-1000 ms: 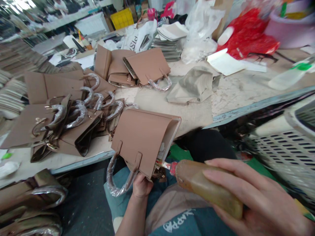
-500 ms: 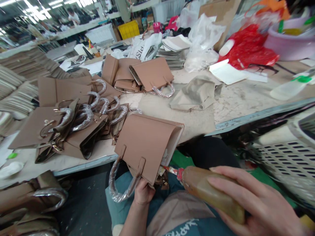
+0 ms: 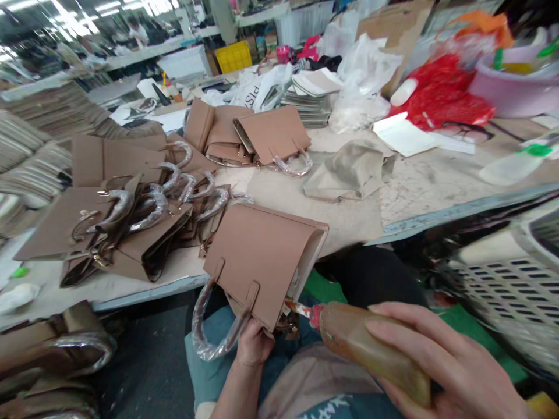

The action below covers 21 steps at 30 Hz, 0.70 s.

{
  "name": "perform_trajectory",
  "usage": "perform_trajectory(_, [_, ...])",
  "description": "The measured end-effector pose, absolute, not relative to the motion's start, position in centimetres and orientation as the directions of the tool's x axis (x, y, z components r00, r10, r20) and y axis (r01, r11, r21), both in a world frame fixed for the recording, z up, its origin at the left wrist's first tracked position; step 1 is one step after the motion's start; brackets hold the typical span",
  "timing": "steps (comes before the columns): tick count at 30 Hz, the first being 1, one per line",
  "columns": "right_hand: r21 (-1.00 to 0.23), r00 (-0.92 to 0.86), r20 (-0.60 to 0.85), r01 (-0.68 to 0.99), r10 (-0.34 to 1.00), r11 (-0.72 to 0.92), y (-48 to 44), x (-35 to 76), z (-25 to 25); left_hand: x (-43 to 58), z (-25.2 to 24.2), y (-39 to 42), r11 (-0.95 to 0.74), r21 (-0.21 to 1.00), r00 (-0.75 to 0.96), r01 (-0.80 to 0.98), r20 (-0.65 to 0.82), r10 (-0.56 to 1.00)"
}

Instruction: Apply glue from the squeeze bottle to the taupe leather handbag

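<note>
A tan handbag (image 3: 257,256) lies tilted across the table edge and my lap, its plastic-wrapped handle (image 3: 201,326) hanging towards me. My left hand (image 3: 255,343) is closed on the bag's lower edge, beside the handle; its fingertips are hidden behind the bag. In my right hand (image 3: 437,355) is a yellowish-brown glue bottle (image 3: 371,346) with a red collar and a narrow, stained nozzle (image 3: 301,308). The nozzle tip is at the open side of the bag; whether it touches the inside I cannot tell.
Several similar handbags (image 3: 140,233) are heaped on the table at left, and more (image 3: 275,134) lie farther back. A crumpled grey-beige cloth (image 3: 349,169) sits right of centre. A white slatted basket (image 3: 510,285) stands at right. More bags (image 3: 48,361) are at lower left.
The glue bottle in my right hand has shifted slightly left, bringing its nozzle closer to the bag's open side. My left hand and the bag have hardly moved.
</note>
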State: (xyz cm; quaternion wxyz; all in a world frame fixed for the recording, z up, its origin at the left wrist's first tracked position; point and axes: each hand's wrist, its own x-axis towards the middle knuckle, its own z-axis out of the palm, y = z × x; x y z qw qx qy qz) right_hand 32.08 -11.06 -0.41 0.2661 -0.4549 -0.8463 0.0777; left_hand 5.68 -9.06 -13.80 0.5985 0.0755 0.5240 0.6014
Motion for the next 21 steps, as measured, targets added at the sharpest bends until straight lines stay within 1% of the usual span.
perform_trajectory(5, [-0.344, -0.431, 0.391, 0.751, 0.813, 0.564, -10.9, 32.4, -0.4, 5.7, -13.6, -9.1, 0.268, 0.741, -0.272, -0.616, -0.519, 0.81])
perform_trajectory(8, [-0.369, -0.387, 0.397, 0.763, 0.832, 0.531, -11.0, 32.9, -0.4, 5.8, -13.4, -9.0, 0.284, 0.733, -0.267, -0.618, -0.535, 0.801])
perform_trajectory(11, [-0.392, -0.412, 0.405, 0.728, 0.816, 0.562, -10.9, 32.7, -0.4, 5.9, -13.4, -9.0, 0.273, 0.765, -0.296, -0.584, -0.513, 0.805])
perform_trajectory(13, [-0.375, -0.444, 0.401, 0.719, 0.801, 0.586, -10.7, 32.3, -0.3, 5.8, -13.4, -9.0, 0.264, 0.78, -0.313, -0.568, -0.502, 0.806])
perform_trajectory(16, [-0.314, -0.461, 0.403, 0.741, 0.79, 0.593, -10.3, 31.8, 0.0, 5.7, -13.6, -9.0, 0.265, 0.757, -0.313, -0.597, -0.525, 0.792])
perform_trajectory(18, [-0.275, -0.466, 0.415, 0.754, 0.781, 0.596, -10.2, 31.8, 0.1, 5.7, -13.7, -9.1, 0.267, 0.742, -0.286, -0.615, -0.526, 0.801])
perform_trajectory(21, [-0.253, -0.461, 0.411, 0.771, 0.786, 0.584, -10.2, 32.5, -0.1, 5.5, -13.9, -9.2, 0.276, 0.731, -0.226, -0.624, -0.506, 0.832])
